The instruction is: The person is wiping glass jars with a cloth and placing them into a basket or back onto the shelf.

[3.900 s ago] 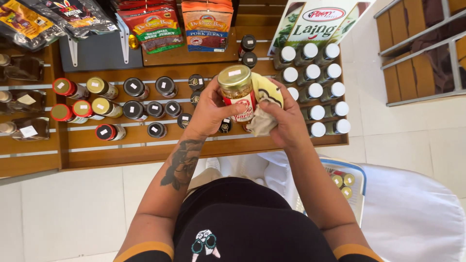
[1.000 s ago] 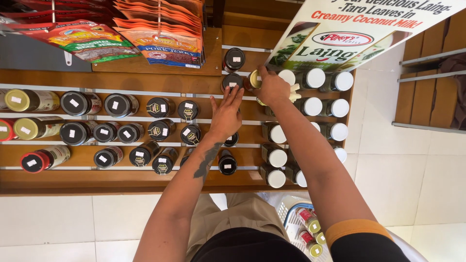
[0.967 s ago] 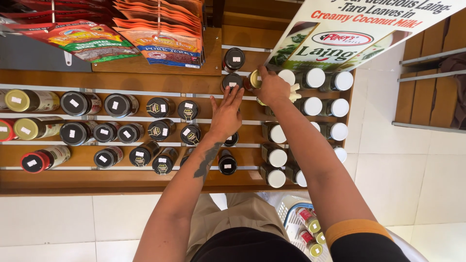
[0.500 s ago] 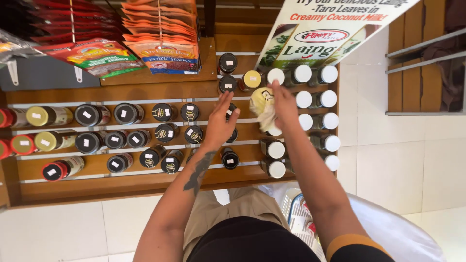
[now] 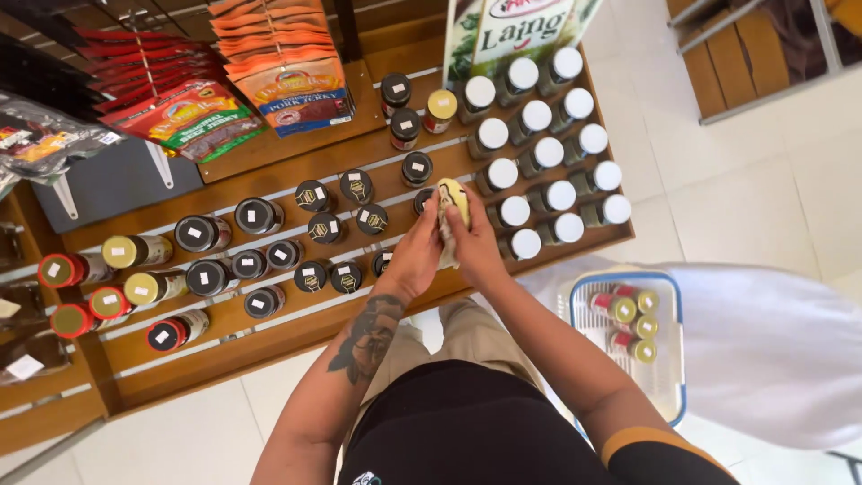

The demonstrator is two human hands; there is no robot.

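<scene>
- The left hand [image 5: 415, 256] is wrapping its fingers around a gold-lidded jar [image 5: 452, 199], holding it just above the front edge of the wooden shelf [image 5: 296, 337], in the gap between the black-lidded jars [image 5: 316, 226] and the white-lidded jars [image 5: 539, 166].
- The right hand [image 5: 476, 247] is closing on a pale cloth [image 5: 446, 242] and pressing it against the jar's side; how tightly it is pinching I cannot tell, as the fingertips are hidden behind the jar.
- To wipe well, the left hand should be gripping low on the body, so the cloth is reaching the lid and shoulder freely.
- Turning the jar slowly against the cloth, rather than scrubbing, is likely keeping the label from lifting.
- The jar is being held close over its neighbours; keeping it clear of them is avoiding a knock that might topple a row.
- A tray [image 5: 669, 296] with red-lidded and gold-lidded jars is sitting on white fabric to the right, near the right elbow, so the arm should be moving with care.
- Red and orange snack packets [image 5: 287, 85] are hanging above the shelf, well away from both hands.
</scene>
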